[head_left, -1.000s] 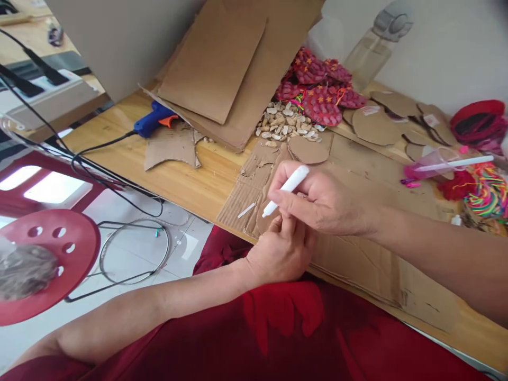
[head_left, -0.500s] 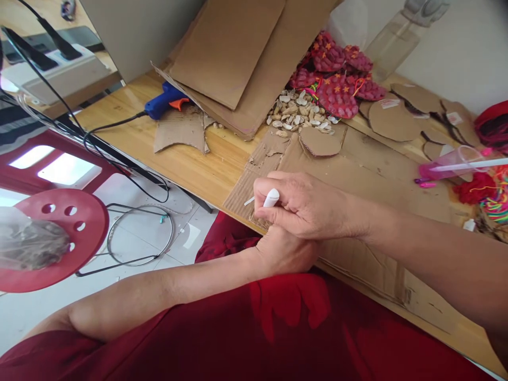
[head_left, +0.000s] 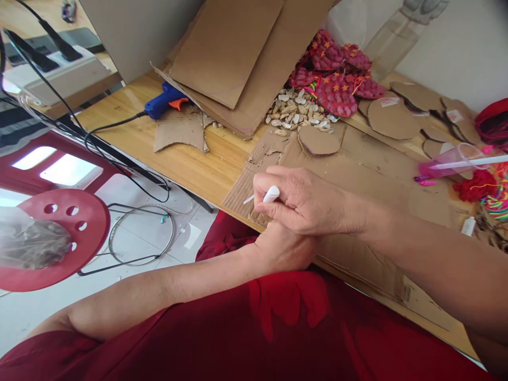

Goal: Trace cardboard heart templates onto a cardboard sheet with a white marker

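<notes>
My right hand [head_left: 305,203] is closed around a white pen-like tool [head_left: 271,194], its tip pointing down at the flat cardboard sheet [head_left: 377,174] near the table's front edge. My left hand [head_left: 283,246] lies under and behind the right hand at the edge of the cardboard; its fingers are hidden by the right hand, so what they press or hold cannot be seen. A small white sliver [head_left: 248,200] lies on the cardboard just left of the pen.
A blue glue gun [head_left: 162,106] with its cord lies at the back left beside a cardboard scrap [head_left: 180,135]. Big cardboard sheets [head_left: 238,53], a pile of shells [head_left: 297,114], red star-patterned pieces [head_left: 337,87], cardboard cutouts [head_left: 391,119], coloured yarn [head_left: 496,201] and a red stool [head_left: 59,238] surround me.
My right hand has tipped the white pen from slanted to nearly end-on and slid left over my left hand, covering its fingers. The view shifted slightly.
</notes>
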Motion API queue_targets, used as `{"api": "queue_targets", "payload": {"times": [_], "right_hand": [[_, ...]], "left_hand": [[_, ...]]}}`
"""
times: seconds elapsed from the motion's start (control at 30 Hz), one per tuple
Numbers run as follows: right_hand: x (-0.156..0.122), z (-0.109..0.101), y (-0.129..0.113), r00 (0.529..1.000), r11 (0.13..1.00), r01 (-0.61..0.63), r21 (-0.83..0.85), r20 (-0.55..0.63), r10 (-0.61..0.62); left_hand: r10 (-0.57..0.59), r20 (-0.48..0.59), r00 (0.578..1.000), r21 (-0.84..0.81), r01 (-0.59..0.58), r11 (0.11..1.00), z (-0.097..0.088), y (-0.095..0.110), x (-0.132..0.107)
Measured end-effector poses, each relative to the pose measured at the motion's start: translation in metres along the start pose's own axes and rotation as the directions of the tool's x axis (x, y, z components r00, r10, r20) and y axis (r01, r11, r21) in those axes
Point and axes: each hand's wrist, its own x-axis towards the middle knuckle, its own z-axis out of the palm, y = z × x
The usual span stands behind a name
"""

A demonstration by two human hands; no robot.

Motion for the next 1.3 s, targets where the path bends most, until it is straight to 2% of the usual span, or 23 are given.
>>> {"api": "queue_targets", "payload": {"times": [0.1, 0.27, 0.43, 0.6, 0.73, 0.9, 1.03, 1.2, 1.3], "right_hand": [[0.000, 0.000, -0.001, 0.998, 0.999, 0.022, 0.032, 0.054, -0.024], [0.003, -0.005, 0.008, 0.999, 0.998, -0.018, -0.062, -0.049, 0.015], [0.000, -0.005, 0.011, 1.000, 0.998, 0.002, 0.068, 0.013, -0.003], [0.000, -0.005, 0.013, 0.997, 0.999, -0.042, -0.009, -0.069, 0.041], [-0.001, -0.004, 0.012, 1.000, 0.998, -0.012, 0.064, -0.027, 0.014], [-0.004, -0.006, 0.016, 0.991, 0.997, -0.076, -0.011, -0.109, 0.074], [-0.005, -0.005, 0.016, 0.997, 0.997, -0.022, 0.075, -0.066, 0.027], [-0.004, -0.007, 0.017, 0.988, 0.997, -0.083, -0.002, -0.127, 0.082], [-0.004, -0.004, 0.014, 0.996, 0.998, -0.033, 0.058, -0.085, 0.038]], "left_hand": [[-0.018, 0.022, 1.000, -0.014, 0.018, 1.000, -0.002, -0.001, 0.000], [0.022, 0.031, 0.999, 0.014, -0.022, 1.000, -0.002, -0.005, 0.001], [0.045, -0.027, 0.999, 0.093, -0.042, 0.995, 0.000, -0.005, 0.001], [-0.008, -0.032, 0.999, 0.040, 0.009, 0.999, 0.001, -0.005, 0.000], [0.051, -0.039, 0.998, 0.102, -0.047, 0.994, 0.002, -0.005, 0.000], [-0.045, -0.103, 0.994, 0.080, 0.054, 0.995, 0.006, -0.004, 0.001], [0.044, -0.102, 0.994, 0.116, -0.032, 0.993, 0.007, -0.005, 0.001], [-0.035, -0.123, 0.992, 0.081, 0.045, 0.996, 0.007, -0.006, 0.001], [0.006, -0.105, 0.994, 0.121, 0.006, 0.993, 0.006, -0.005, 0.001]]}}
